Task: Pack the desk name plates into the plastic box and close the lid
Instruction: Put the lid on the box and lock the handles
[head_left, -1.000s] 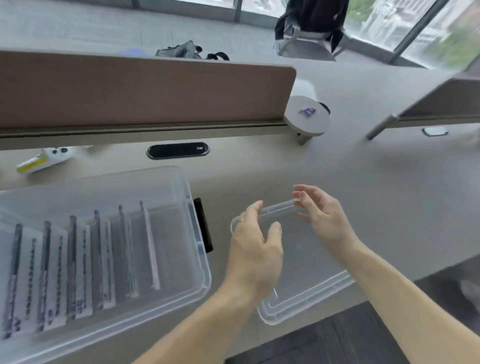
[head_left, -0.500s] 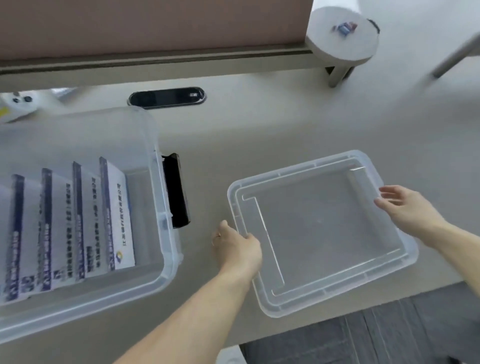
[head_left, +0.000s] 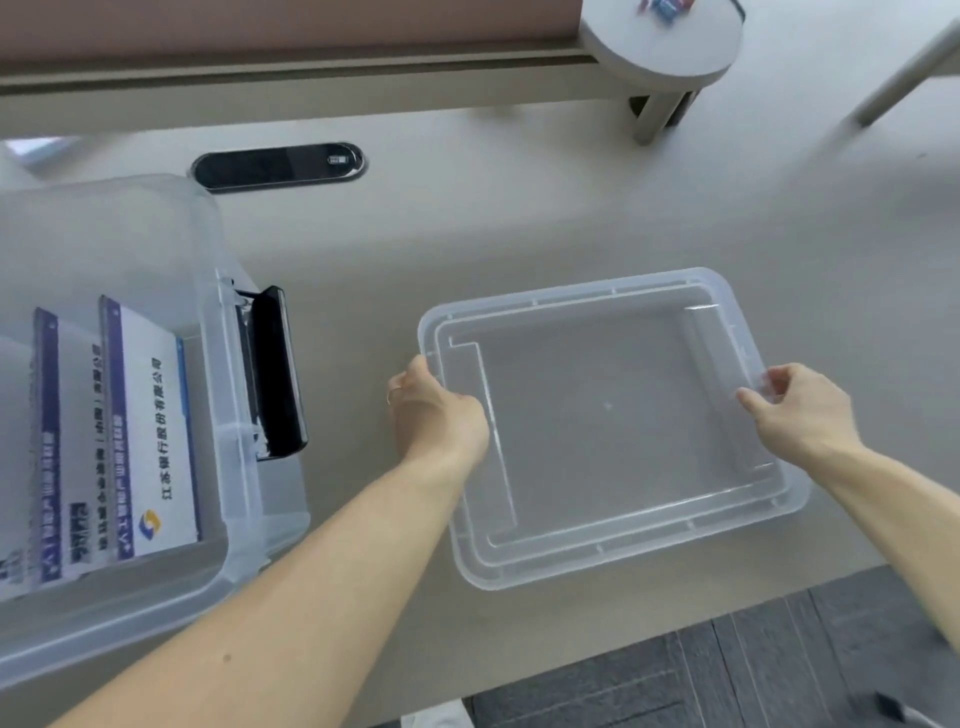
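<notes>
Two big things sit on the desk (head_left: 519, 218): the box (head_left: 228, 395) at the left, open, and the lid (head_left: 608, 426) to its right, well apart from it, lying flat near the desk's front edge with its ribbed inside facing up. Inside the box the name plates (head_left: 150, 431) stand upright in a row, white cards with blue strips and printed text; the rightmost one stands clear of the box's right wall, and the row runs off the left edge of view. A black latch (head_left: 275, 371) hangs on the box's right wall, facing the lid.

Both hands are on the lid's short ends. The left hand (head_left: 436, 410) curls over the left rim, thumb on top of the rim, the other fingers hidden beneath the hand, so how tightly they close cannot be told. The right hand (head_left: 800, 410) pinches the right rim, thumb above, fingers (head_left: 769, 382) showing through the clear plastic beneath it.

Farther back, a black oval cable port (head_left: 278, 166) is set into the desk, and a round grey stand (head_left: 665, 47) sits at the partition.
</notes>
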